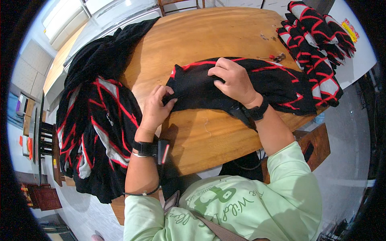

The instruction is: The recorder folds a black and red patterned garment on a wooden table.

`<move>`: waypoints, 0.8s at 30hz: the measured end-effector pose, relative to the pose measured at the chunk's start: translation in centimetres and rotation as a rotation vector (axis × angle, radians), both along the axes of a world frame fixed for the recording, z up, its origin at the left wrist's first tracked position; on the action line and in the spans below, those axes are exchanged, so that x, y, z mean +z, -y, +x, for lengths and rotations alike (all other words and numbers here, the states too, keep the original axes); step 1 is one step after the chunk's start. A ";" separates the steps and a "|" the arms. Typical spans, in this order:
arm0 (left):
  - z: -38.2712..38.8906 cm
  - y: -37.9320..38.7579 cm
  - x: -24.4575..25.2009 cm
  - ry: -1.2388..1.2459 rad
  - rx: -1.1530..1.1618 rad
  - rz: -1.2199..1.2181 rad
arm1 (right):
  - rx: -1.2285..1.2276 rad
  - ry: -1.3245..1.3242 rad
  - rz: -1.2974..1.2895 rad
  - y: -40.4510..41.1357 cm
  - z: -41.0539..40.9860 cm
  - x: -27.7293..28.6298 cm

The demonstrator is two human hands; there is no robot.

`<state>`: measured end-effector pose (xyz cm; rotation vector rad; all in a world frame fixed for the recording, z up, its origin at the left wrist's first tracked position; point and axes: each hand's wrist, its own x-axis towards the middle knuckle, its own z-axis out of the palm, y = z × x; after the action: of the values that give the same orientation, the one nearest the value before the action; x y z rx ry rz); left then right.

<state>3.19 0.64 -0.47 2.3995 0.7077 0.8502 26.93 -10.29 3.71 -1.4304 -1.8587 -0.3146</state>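
Note:
A long piece of black knit fabric with red and white lines lies across the wooden table in front of me. My left hand is at its left end, thumb and fingers pinching the edge. Over the middle of the fabric rests my right hand, fingers curled and thumb apart; whether it grips any cloth cannot be told. Each wrist wears a black strap. The fabric's right end reaches a stack of folded knit pieces in the same pattern.
Loose patterned knit fabric hangs over the table's left side, with plain black fabric above it. A small tool with a red part lies near the stack. Bits of thread lie on the wooden table. A chair stands beyond.

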 end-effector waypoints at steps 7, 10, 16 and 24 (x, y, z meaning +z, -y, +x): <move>0.1 -0.6 -0.9 0.012 -0.033 -0.168 | 0.135 0.016 -0.474 0.1 2.9 -2.5; -0.3 -0.5 -1.1 0.062 0.024 -0.116 | 0.130 -0.037 -0.564 0.4 2.5 -0.8; -0.8 -0.2 -1.2 -0.112 0.066 0.078 | 0.086 -0.111 -0.357 -3.0 1.1 1.4; -0.8 0.0 -0.6 -0.147 0.017 -0.019 | 0.071 0.077 -0.552 -12.0 -1.1 -2.2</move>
<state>2.43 0.61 -1.09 2.4609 0.7891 0.6756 25.84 1.67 1.49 -1.7181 -2.1567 0.2017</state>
